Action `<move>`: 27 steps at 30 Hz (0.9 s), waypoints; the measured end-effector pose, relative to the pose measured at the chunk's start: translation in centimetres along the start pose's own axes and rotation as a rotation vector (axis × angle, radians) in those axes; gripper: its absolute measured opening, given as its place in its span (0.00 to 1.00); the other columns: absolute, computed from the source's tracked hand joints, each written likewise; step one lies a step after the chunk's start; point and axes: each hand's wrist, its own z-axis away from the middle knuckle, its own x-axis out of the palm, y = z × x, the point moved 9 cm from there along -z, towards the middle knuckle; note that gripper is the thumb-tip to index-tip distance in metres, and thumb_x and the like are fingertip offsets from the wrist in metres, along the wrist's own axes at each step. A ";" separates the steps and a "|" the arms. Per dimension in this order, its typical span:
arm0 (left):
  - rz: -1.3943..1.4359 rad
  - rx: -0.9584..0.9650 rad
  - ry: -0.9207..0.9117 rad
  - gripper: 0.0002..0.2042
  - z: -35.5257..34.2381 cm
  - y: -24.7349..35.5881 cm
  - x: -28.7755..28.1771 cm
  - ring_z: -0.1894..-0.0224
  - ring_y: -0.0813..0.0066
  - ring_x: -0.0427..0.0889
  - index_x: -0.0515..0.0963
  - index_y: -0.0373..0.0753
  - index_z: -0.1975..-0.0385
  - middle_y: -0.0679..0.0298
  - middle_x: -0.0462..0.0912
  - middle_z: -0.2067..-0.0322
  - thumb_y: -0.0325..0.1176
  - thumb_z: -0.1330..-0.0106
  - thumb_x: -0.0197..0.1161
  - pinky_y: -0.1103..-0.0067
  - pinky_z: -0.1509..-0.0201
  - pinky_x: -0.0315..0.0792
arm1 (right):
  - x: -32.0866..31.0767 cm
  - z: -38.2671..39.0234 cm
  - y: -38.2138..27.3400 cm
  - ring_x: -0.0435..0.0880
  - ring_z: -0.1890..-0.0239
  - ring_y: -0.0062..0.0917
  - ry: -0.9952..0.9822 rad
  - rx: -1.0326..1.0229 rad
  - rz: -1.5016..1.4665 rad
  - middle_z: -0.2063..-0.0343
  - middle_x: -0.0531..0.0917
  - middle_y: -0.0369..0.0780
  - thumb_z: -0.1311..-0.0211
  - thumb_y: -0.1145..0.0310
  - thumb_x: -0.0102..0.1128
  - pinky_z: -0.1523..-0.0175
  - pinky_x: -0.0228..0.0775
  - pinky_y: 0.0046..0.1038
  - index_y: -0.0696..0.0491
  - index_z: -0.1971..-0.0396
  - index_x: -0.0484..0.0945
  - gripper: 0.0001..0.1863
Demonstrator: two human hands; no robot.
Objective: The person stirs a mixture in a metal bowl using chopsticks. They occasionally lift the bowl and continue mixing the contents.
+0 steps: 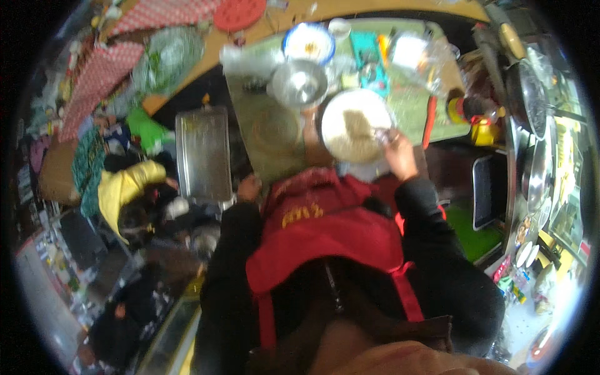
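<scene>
A wide white bowl (340,109) stands at the near side of the greenish tabletop. Pale, grainy contents with a darker tan patch lie inside it. My right hand (399,152) reaches over the bowl's right rim with its fingers closed together. A small shiny piece shows at the fingertips, too blurred to name. My left hand (249,187) is low at the table's near left edge, apart from the bowl and close to a rectangular metal tray (203,153); its fingers are too blurred to read. A metal bowl (301,84) sits behind and left of the white one.
Farther back are a blue-rimmed bowl (309,42) with food and a teal tray (369,62). A long red object (429,122) lies at the table's right side. Bagged greens (167,59) rest at the far left. Another person in yellow sleeves (128,187) is on the left.
</scene>
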 end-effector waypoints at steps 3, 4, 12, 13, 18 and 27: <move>0.219 0.063 0.110 0.18 1.3 -0.4 0.2 0.58 0.57 0.74 0.72 0.41 0.56 0.53 0.76 0.62 0.40 0.47 0.53 0.70 0.54 0.67 | 2.3 0.1 -0.5 0.78 0.67 0.34 0.014 -0.022 -0.239 0.72 0.78 0.45 0.50 0.74 0.54 0.62 0.70 0.27 0.54 0.66 0.77 0.09; 0.255 -0.018 0.026 0.18 1.5 -1.0 1.1 0.57 0.57 0.74 0.72 0.41 0.56 0.53 0.76 0.61 0.40 0.46 0.53 0.71 0.54 0.67 | 3.8 0.1 -0.4 0.78 0.66 0.33 0.016 -0.038 -0.359 0.72 0.78 0.44 0.50 0.75 0.54 0.62 0.69 0.27 0.54 0.66 0.78 0.10; 0.267 -0.085 0.044 0.18 3.0 0.8 -1.2 0.59 0.58 0.75 0.71 0.39 0.57 0.51 0.76 0.63 0.37 0.48 0.53 0.72 0.56 0.68 | 5.8 -2.1 7.1 0.77 0.68 0.22 0.146 0.128 -0.319 0.72 0.80 0.39 0.49 0.75 0.56 0.61 0.69 0.22 0.58 0.71 0.76 0.05; 0.289 -0.079 0.050 0.18 3.0 0.8 -1.3 0.59 0.58 0.75 0.72 0.38 0.58 0.51 0.76 0.63 0.37 0.48 0.53 0.72 0.56 0.68 | 5.0 -2.1 9.0 0.76 0.69 0.19 0.180 0.312 -0.516 0.72 0.79 0.37 0.48 0.76 0.55 0.63 0.69 0.21 0.59 0.69 0.76 0.05; 0.311 -0.183 0.003 0.19 3.2 -1.3 0.7 0.59 0.59 0.76 0.72 0.38 0.57 0.50 0.76 0.63 0.37 0.49 0.52 0.73 0.55 0.68 | -1.1 -2.5 9.4 0.78 0.71 0.24 0.260 0.429 -0.678 0.73 0.77 0.39 0.47 0.77 0.55 0.65 0.72 0.23 0.62 0.66 0.72 0.08; 0.229 -0.027 0.075 0.19 2.5 2.3 -1.9 0.62 0.61 0.77 0.71 0.38 0.56 0.52 0.78 0.65 0.36 0.48 0.53 0.73 0.58 0.69 | 6.7 -2.5 8.3 0.77 0.65 0.23 0.046 0.136 -0.167 0.70 0.79 0.39 0.51 0.80 0.55 0.57 0.68 0.22 0.60 0.69 0.75 0.07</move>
